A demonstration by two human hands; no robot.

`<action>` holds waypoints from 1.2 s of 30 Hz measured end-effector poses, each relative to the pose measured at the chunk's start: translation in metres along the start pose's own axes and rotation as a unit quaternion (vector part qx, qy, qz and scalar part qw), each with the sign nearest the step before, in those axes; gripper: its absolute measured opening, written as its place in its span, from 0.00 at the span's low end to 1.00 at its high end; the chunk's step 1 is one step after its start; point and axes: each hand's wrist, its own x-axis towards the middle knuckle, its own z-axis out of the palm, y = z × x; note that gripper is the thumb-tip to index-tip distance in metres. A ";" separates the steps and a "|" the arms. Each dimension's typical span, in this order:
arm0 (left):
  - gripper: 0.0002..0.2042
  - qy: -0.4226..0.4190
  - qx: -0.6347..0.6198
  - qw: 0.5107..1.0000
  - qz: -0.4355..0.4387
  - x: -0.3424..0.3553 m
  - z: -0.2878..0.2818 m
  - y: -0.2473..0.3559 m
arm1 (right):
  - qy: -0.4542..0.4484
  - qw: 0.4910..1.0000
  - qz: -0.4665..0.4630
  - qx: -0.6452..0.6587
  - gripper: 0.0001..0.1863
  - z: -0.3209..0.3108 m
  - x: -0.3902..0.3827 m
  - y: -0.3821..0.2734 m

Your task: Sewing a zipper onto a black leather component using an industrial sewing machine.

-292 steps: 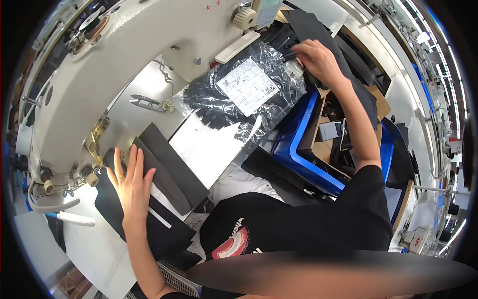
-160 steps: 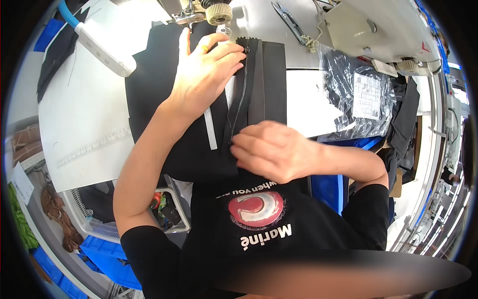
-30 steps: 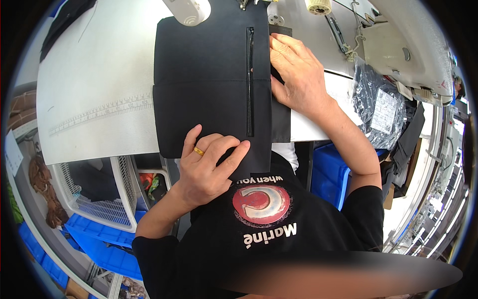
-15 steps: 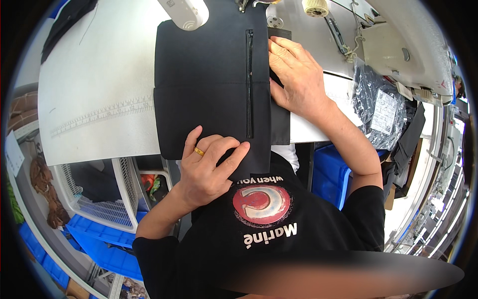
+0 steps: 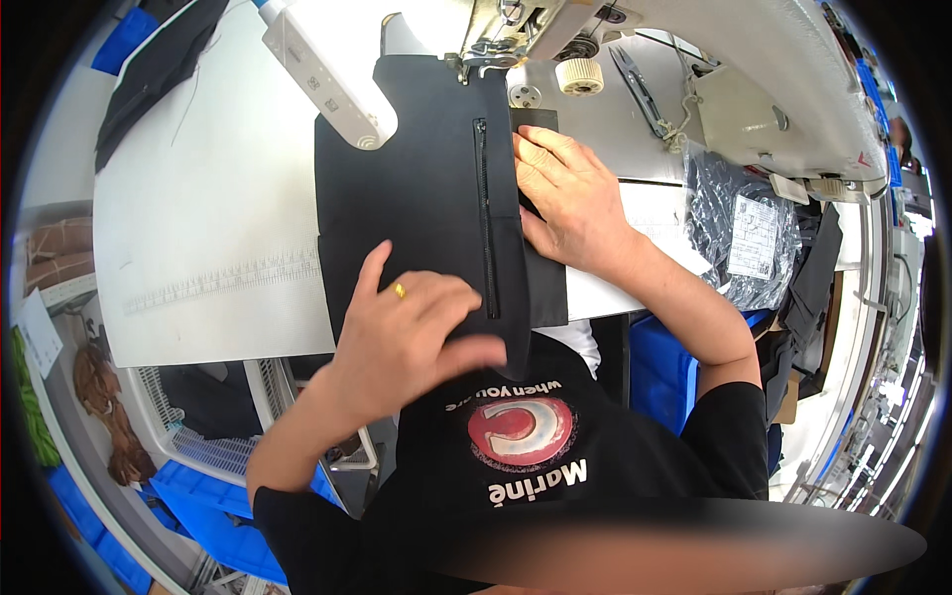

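Note:
A black fabric panel [image 5: 397, 208] with a long zipper [image 5: 486, 218] set near its right side lies over the white table below the sewing machine's presser foot [image 5: 486, 64]. My left hand [image 5: 402, 332], a yellow ring on one finger, is over the panel's near part, blurred by motion. Its thumb and little finger stand apart from the bent middle fingers. Along the panel's right edge lies my right hand [image 5: 575, 203], fingers stretched out and thumb apart, fingertips partly hidden at the edge. A dark strip [image 5: 545, 293] shows beneath that hand.
A white handheld-looking device [image 5: 327, 84] overhangs the panel's far left corner. Tweezers-like metal snips [image 5: 640, 89] lie right of the machine's ridged knob [image 5: 579, 76]. A plastic-wrapped package [image 5: 744, 233] sits at the right. Below the table are a white basket [image 5: 268, 397] and blue bins [image 5: 662, 367].
The view has shifted, showing more of the sewing machine. My left hand has lifted its fingers from near the zipper's lower end and spread its thumb. My right hand stays at the panel's edge.

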 end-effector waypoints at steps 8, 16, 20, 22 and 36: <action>0.15 0.142 0.090 0.986 0.000 0.067 0.022 -0.056 | -0.002 1.000 0.004 0.004 0.23 0.001 -0.001 -0.001; 0.15 0.163 0.086 0.983 -0.004 0.068 0.027 -0.059 | -0.004 1.000 -0.008 0.010 0.20 0.002 0.000 0.000; 0.15 0.164 0.084 0.983 -0.003 0.069 0.029 -0.059 | -0.006 1.000 -0.003 0.011 0.19 0.002 0.000 0.000; 0.16 0.161 0.078 0.984 -0.002 0.069 0.029 -0.059 | -0.009 1.000 -0.002 0.012 0.19 0.002 0.000 0.000; 0.17 0.162 0.055 0.985 0.011 0.069 0.033 -0.062 | -0.005 1.000 -0.002 0.012 0.21 0.003 0.000 0.000</action>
